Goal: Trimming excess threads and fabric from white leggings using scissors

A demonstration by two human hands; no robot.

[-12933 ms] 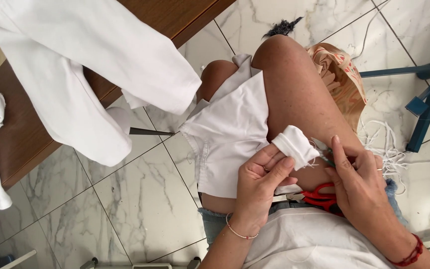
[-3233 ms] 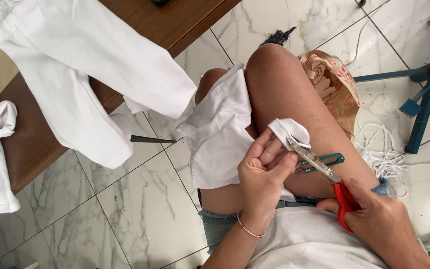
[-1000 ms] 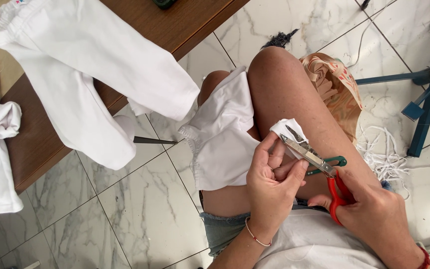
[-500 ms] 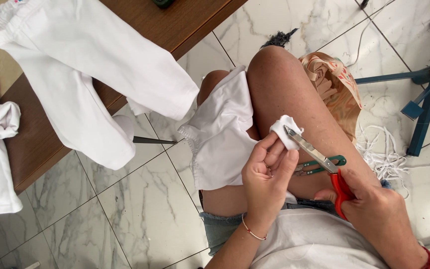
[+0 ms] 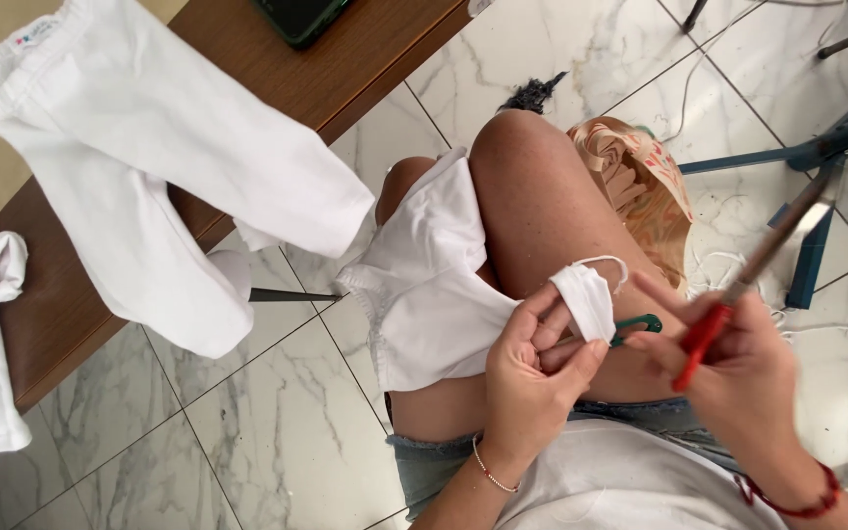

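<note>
The white garment draped over the bare thigh lies as it did half a second ago, spilling down between the knees, its far end gathered up toward the hands. What has changed is the scissors: a moment ago the blades were at the bunched cloth, and now the right hand has swung them up and away, red handles clenched in its grip, blades blurred and pointing to the upper right, well apart from the fabric. I judge that a snip has just been finished.

The left hand keeps its grip on the small folded white piece, pinched between thumb and fingers just above the thigh. That piece looks soft and doubled over, with a thin loop of white thread standing off its top edge. A green-handled tool lies on the thigh just beside it. More white clothes hang off the brown counter to the left.
</note>
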